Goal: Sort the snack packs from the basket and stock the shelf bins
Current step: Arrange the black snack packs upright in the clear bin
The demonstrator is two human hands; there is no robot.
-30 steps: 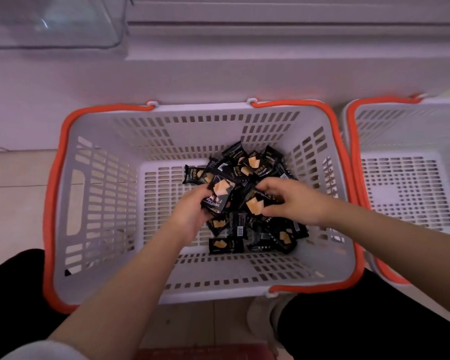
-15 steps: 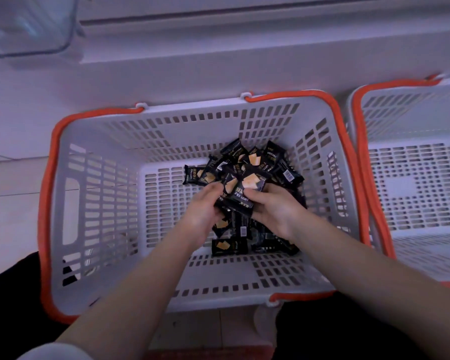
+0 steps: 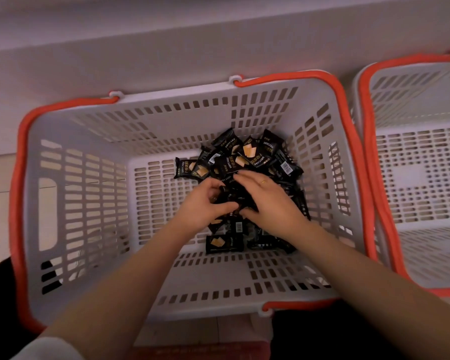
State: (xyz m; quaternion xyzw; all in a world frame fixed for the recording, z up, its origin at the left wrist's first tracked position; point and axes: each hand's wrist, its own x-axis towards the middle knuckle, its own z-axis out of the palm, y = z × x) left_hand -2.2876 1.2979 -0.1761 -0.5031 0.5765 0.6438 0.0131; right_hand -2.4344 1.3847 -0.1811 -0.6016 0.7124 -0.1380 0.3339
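Observation:
A white slotted basket (image 3: 89,193) with orange handles stands on the floor in front of me. Several black snack packs (image 3: 247,154) with an orange wafer picture lie piled in its right half. My left hand (image 3: 205,203) and my right hand (image 3: 265,201) are both down in the pile, side by side. Their fingers curl round a bunch of the black packs (image 3: 231,198) held between them. The packs under my palms are mostly hidden.
A second white basket (image 3: 421,178) with orange handles stands right beside the first, on the right, with nothing visible in it. A white shelf base (image 3: 166,42) runs along the top. Tiled floor shows at the left, my dark trouser legs at the bottom.
My hands came together over the pile and gathered packs between them. The orange face of the pack I held before is now covered. The view has swung slightly left and down.

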